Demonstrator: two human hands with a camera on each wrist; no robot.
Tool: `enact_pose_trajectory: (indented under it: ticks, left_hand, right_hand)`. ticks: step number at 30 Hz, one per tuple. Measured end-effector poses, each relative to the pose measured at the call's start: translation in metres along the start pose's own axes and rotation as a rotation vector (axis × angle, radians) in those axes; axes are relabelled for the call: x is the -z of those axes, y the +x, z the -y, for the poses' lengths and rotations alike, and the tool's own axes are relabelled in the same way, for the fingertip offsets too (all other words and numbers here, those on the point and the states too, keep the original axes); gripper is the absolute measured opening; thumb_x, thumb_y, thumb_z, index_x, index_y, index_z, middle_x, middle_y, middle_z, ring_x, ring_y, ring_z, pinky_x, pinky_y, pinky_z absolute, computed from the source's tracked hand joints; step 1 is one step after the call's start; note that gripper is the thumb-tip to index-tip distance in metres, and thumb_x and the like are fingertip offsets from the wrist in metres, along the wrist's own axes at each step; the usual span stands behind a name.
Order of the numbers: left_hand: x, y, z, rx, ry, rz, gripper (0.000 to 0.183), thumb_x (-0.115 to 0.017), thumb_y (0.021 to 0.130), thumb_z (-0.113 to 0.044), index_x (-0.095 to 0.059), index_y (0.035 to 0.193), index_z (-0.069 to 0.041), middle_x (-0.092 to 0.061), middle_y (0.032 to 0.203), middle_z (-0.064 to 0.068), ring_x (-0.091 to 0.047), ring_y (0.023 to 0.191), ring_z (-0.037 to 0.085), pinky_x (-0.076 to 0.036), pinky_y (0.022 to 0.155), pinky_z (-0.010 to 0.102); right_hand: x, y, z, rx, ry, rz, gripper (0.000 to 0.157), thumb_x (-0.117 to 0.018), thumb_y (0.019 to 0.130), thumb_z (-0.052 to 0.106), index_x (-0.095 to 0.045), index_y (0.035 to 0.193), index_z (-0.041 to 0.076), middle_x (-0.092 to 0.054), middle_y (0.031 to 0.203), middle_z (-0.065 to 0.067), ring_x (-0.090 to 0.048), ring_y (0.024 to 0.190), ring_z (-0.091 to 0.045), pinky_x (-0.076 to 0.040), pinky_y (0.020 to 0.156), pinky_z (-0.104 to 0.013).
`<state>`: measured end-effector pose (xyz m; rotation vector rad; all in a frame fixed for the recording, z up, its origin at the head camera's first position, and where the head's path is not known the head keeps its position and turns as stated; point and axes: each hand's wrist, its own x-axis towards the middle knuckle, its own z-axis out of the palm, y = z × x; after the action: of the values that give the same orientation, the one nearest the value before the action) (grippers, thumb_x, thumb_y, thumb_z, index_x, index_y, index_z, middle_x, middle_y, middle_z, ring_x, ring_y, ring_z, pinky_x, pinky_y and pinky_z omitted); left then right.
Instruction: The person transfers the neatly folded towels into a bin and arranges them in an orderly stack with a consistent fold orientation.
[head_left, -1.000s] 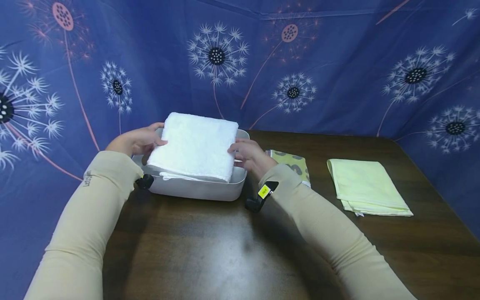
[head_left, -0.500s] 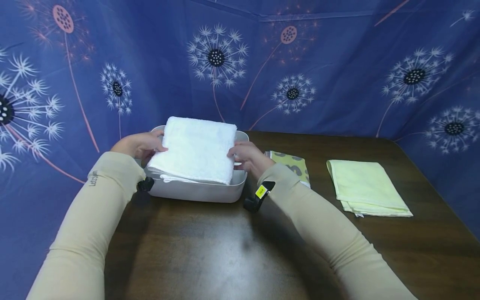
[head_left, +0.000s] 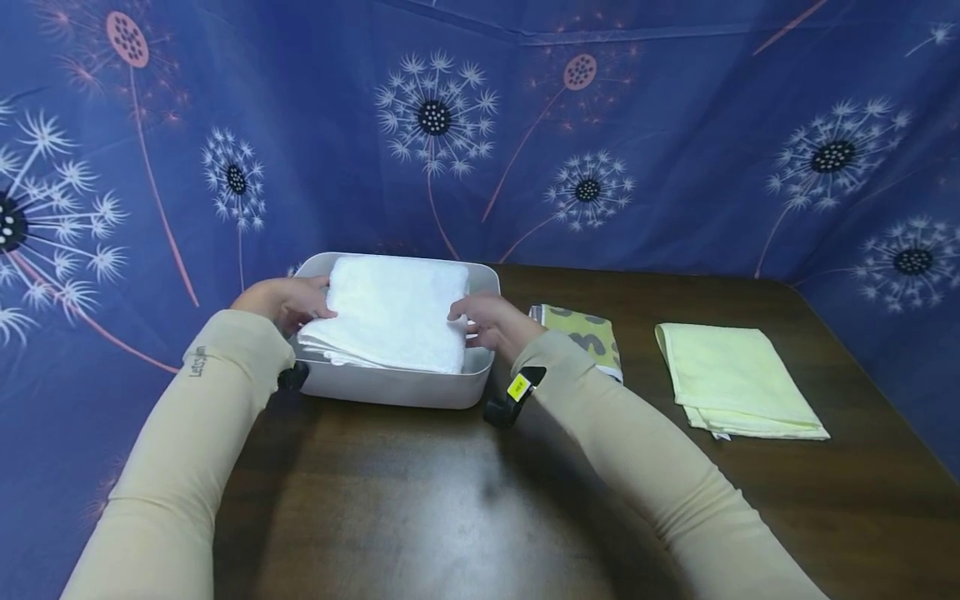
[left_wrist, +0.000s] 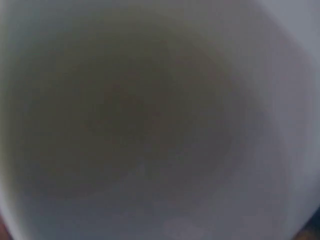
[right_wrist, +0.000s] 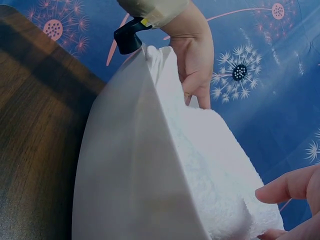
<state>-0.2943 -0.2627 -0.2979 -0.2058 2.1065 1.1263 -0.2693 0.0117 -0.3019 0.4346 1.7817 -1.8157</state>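
A folded white towel (head_left: 397,312) lies mostly inside a white plastic bin (head_left: 397,392) in the head view, its near edge close to the front rim. At its left side, my left hand (head_left: 288,302) holds the edge with the thumb on top. My right hand (head_left: 495,318) pinches the opposite edge, fingers partly hidden behind the towel and bin. From the right wrist, the thumb (right_wrist: 285,190) shows against the towel (right_wrist: 215,150), above the bin wall (right_wrist: 125,165). The left wrist view is filled by a blurred pale surface too close to identify.
Right of the bin lies a folded yellow-green cloth with grey shapes (head_left: 588,333), partly behind my right forearm. A folded pale yellow towel (head_left: 738,379) sits farther right on the dark wooden table (head_left: 420,492). A blue dandelion-print curtain (head_left: 675,108) hangs behind.
Both hands have lowered the white towel deeper into the bin, so more of the back rim shows above it. The two cloths on the right have stayed put.
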Motion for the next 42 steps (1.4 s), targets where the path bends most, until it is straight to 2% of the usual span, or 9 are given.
enact_pose_trajectory:
  ticks: [6,10,14,18,22,28,35,42]
  left_hand:
    - [0.002,0.001,0.005,-0.006,0.016,-0.019,0.081,-0.045,0.096,-0.006,0.018,0.146,-0.015,-0.005,0.145,0.031,-0.038,0.116,0.040,-0.046,0.085,0.043]
    - [0.002,0.000,0.008,0.003,-0.011,-0.002,0.079,-0.048,0.096,-0.007,0.012,0.147,-0.010,-0.016,0.140,0.029,-0.046,0.104,0.033,-0.049,0.076,0.036]
    - [0.000,-0.002,0.010,0.014,-0.063,0.020,0.073,-0.046,0.096,-0.006,0.006,0.148,-0.007,-0.017,0.143,0.026,-0.049,0.108,0.035,-0.051,0.081,0.038]
    - [-0.001,-0.007,0.007,0.008,-0.120,0.005,0.073,-0.047,0.096,-0.008,0.003,0.149,-0.007,-0.016,0.147,0.026,-0.039,0.122,0.042,-0.045,0.091,0.044]
    - [0.000,-0.011,0.004,-0.020,-0.113,-0.002,0.072,-0.047,0.097,-0.013,0.002,0.149,-0.006,-0.017,0.146,0.028,-0.030,0.128,0.045,-0.040,0.097,0.047]
    - [0.002,-0.017,0.005,-0.091,-0.090,0.010,0.069,-0.046,0.098,-0.017,0.000,0.149,-0.006,-0.014,0.148,0.027,-0.024,0.131,0.043,-0.035,0.101,0.047]
    - [0.000,-0.019,0.002,-0.167,-0.111,-0.057,0.067,-0.048,0.098,-0.019,-0.007,0.149,-0.006,-0.020,0.148,0.023,-0.031,0.129,0.039,-0.037,0.100,0.045]
    - [-0.004,-0.021,-0.007,-0.206,-0.143,-0.104,0.061,-0.047,0.099,-0.018,-0.014,0.149,-0.008,-0.025,0.147,0.021,-0.037,0.127,0.035,-0.036,0.101,0.046]
  right_hand:
    - [-0.003,-0.001,0.000,-0.030,0.015,-0.002,0.065,-0.051,0.084,-0.001,-0.022,0.141,0.004,-0.016,0.150,-0.014,-0.032,0.127,-0.034,-0.032,0.102,-0.047]
    - [-0.004,0.002,-0.002,-0.073,0.028,0.000,0.070,-0.053,0.084,0.003,-0.016,0.144,0.005,-0.018,0.149,-0.016,-0.029,0.128,-0.035,-0.029,0.104,-0.050]
    - [-0.004,0.005,-0.004,-0.099,0.031,-0.013,0.072,-0.055,0.084,0.006,-0.016,0.145,0.007,-0.020,0.148,-0.017,-0.026,0.130,-0.036,-0.026,0.104,-0.053]
    - [-0.004,0.006,-0.005,-0.085,0.038,-0.015,0.072,-0.054,0.084,0.008,-0.018,0.146,0.010,-0.020,0.147,-0.017,-0.023,0.132,-0.035,-0.023,0.105,-0.055]
    - [-0.004,0.003,-0.005,-0.046,0.029,-0.013,0.069,-0.053,0.083,0.007,-0.020,0.144,0.006,-0.021,0.146,-0.018,-0.021,0.133,-0.033,-0.020,0.108,-0.049]
    - [-0.003,-0.005,-0.002,0.040,0.007,0.002,0.062,-0.052,0.084,0.005,-0.027,0.140,-0.001,-0.025,0.145,-0.019,-0.024,0.132,-0.033,-0.025,0.108,-0.039]
    - [0.002,-0.015,0.002,0.094,-0.001,0.025,0.043,-0.051,0.086,0.006,-0.045,0.127,-0.004,-0.037,0.138,-0.020,-0.037,0.126,-0.033,-0.035,0.103,-0.037]
    - [0.010,-0.019,0.004,0.145,0.036,0.067,0.043,-0.048,0.093,0.009,-0.040,0.132,-0.005,-0.040,0.135,-0.022,-0.043,0.122,-0.035,-0.039,0.099,-0.041]
